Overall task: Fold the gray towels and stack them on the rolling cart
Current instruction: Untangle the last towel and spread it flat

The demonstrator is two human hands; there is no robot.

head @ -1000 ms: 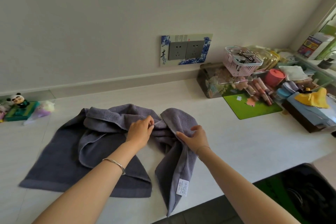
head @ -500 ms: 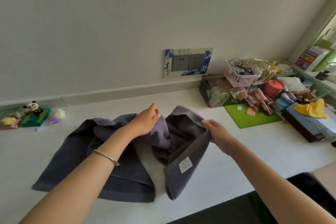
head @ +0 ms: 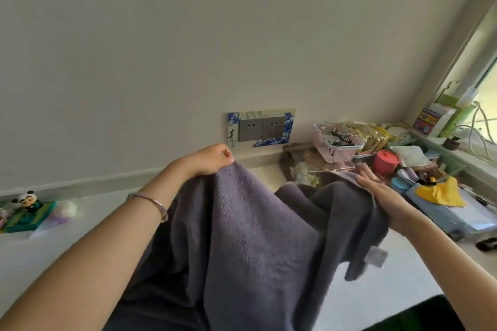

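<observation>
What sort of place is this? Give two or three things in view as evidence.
Probably a room in a home: a cluttered counter by a window, with decorated wall sockets, a pink basket of oddments, a panda figurine and a towel held up.

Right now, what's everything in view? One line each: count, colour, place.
gray terry towel: 1, gray, held up over the counter between both grips
white countertop: 1, white, under the towel, running to the wall
double wall socket plate: 1, gray with blue-and-white surround, on the wall behind
pink plastic basket: 1, pink, back right among clutter
red round lidded tub: 1, red, right of the basket
yellow crumpled cloth: 1, yellow, far right
panda figurine: 1, black and white, far left on a green box
silver bracelet: 1, silver, left wrist
left grip: 1, pinches the towel's top edge
right grip: 1, fingers straight on the towel's right edge; thumb hidden
</observation>
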